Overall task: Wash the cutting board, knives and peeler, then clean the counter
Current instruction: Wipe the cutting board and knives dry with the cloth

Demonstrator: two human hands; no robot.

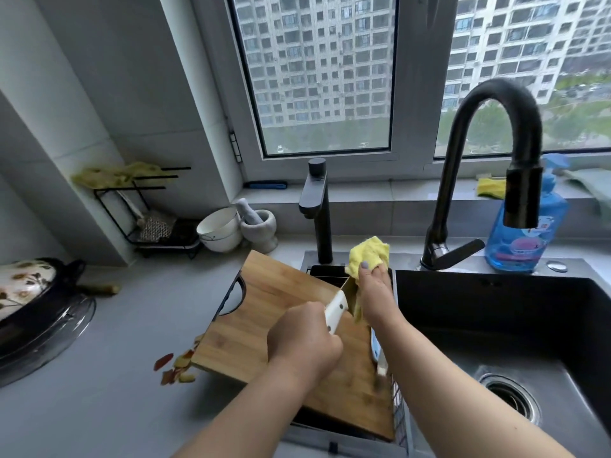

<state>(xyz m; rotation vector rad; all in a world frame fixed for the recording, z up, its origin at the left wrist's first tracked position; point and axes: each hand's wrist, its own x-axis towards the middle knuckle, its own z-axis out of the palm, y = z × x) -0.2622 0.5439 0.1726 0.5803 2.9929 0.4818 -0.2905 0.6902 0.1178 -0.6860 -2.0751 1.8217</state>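
While I wipe knife (347, 297), left hand (302, 342) grips its white handle, right hand (372, 285) pinches yellow cloth (368, 254) on blade, over board (284, 325) beside sink (496, 312). Step: knife wash. Next, I judge: rinse under faucet (489, 133).

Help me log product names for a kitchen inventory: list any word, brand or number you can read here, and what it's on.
Nothing can be read.
Blue spray bottle beside the faucet: pink and white label with print, too blurred to read.
White knife handle: rivets only, no marking.
Cutting board: no text.
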